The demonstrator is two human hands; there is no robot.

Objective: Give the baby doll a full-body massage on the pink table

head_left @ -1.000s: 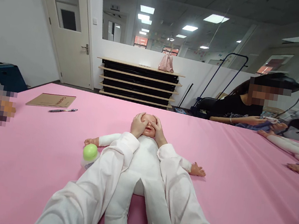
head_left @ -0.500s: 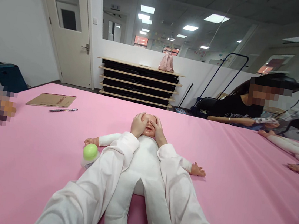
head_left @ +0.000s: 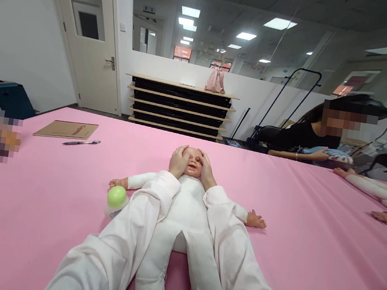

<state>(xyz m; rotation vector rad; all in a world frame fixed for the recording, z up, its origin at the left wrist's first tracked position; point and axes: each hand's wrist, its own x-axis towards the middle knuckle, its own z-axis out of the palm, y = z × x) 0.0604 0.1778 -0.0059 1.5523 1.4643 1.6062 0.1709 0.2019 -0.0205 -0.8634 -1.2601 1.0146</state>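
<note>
A baby doll (head_left: 189, 207) in a white cloth body lies on its back on the pink-covered table, head away from me, arms spread out to both sides. My left hand (head_left: 178, 162) cups one side of its head, fingers curved round it. On the opposite side my right hand (head_left: 207, 170) is wrapped round the head the same way. Between my hands the doll's eyes, nose and mouth show. My fingertips behind the head are partly hidden. Beside the doll's hand at my left sleeve stands a bottle with a green cap (head_left: 116, 197), partly covered by the sleeve.
A brown notebook (head_left: 67, 129) and a pen (head_left: 81, 143) lie at the far left of the pink table (head_left: 40, 219). Another doll (head_left: 382, 192) lies at the right edge. Behind it sits a person (head_left: 311, 138) holding a bluish cloth item. Shelves (head_left: 182, 99) stand beyond the table.
My thumbs have moved outward from over the doll's eyes to the sides of its face, uncovering the eyes. The other person's hands and the cloth item have shifted.
</note>
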